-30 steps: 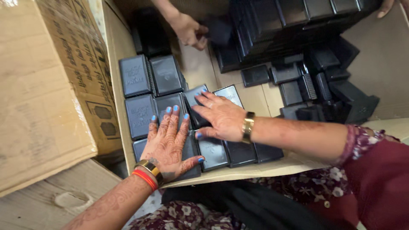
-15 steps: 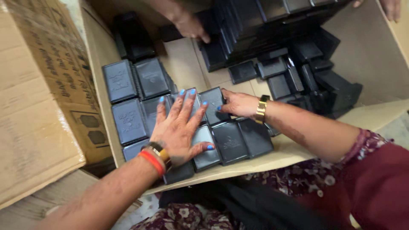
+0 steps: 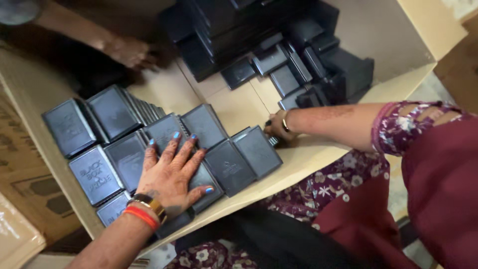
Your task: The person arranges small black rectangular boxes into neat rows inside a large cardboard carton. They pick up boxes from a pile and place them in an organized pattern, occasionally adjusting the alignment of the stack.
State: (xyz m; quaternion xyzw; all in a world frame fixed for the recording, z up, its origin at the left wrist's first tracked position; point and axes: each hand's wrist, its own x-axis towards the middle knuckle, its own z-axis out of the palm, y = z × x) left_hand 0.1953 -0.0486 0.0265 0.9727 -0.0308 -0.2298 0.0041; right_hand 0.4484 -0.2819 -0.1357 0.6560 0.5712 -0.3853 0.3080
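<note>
While my left hand [image 3: 172,174] lies spread flat on the packed black boxes [image 3: 149,149], the row could buckle.
Right hand [image 3: 277,128], fingers hidden, pushes the end box [image 3: 257,151] sideways.

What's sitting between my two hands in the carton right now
In the head view, two flat black boxes lie side by side between the left hand, pressed flat on the packed rows, and the right hand at the outer box's edge.

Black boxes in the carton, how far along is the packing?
Done: rows of black boxes stand packed at the carton front. In hand: left hand presses them flat; right hand reaches behind the row. Left: a loose pile waits behind.
</note>
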